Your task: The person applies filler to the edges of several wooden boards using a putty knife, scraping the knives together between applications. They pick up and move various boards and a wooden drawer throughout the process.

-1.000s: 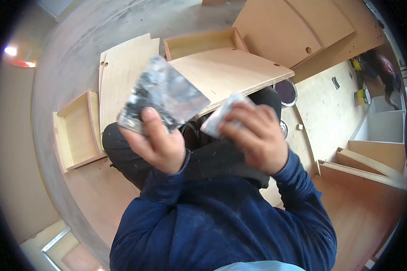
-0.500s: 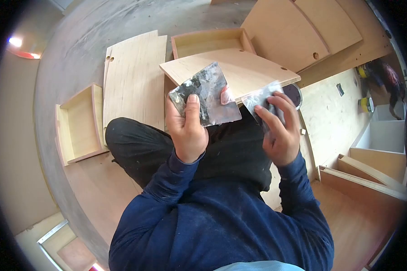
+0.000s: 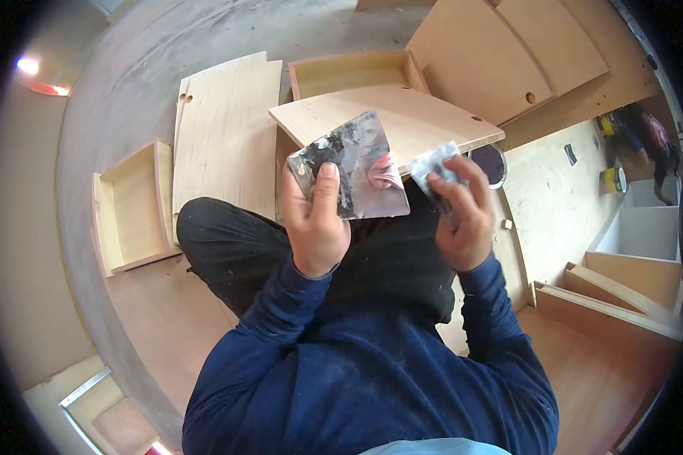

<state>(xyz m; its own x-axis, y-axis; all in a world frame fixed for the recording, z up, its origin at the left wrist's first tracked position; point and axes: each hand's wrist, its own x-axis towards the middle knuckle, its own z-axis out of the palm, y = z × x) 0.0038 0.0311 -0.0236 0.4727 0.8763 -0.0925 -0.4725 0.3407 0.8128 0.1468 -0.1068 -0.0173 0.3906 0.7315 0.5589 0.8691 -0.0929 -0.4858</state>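
Note:
My left hand (image 3: 317, 216) grips a square putty board (image 3: 349, 152) from below, its thumb pressed on the top face. Dark and whitish smears cover the board, and a streaky dab of pink putty (image 3: 385, 174) sits near its right edge. To the right, my right hand (image 3: 467, 216) is closed on a flat, greyish putty scraper (image 3: 435, 161) with fingers laid over its face. A small gap separates the scraper from the board. Just beyond both hands lies a pale wooden panel (image 3: 402, 114) with a round hole near its right corner.
An open drawer box (image 3: 357, 62) stands behind the panel, another drawer (image 3: 133, 208) at left. Flat boards (image 3: 231, 114) lie between them. A round can (image 3: 489, 163) of dark contents is beside my right hand. Large panels (image 3: 478, 53) lean at upper right; drawer parts (image 3: 607, 303) lie lower right.
The pink dab on the board now looks wider and more smeared. My right hand and the scraper have shifted and tilted slightly; the board has moved a little down and right.

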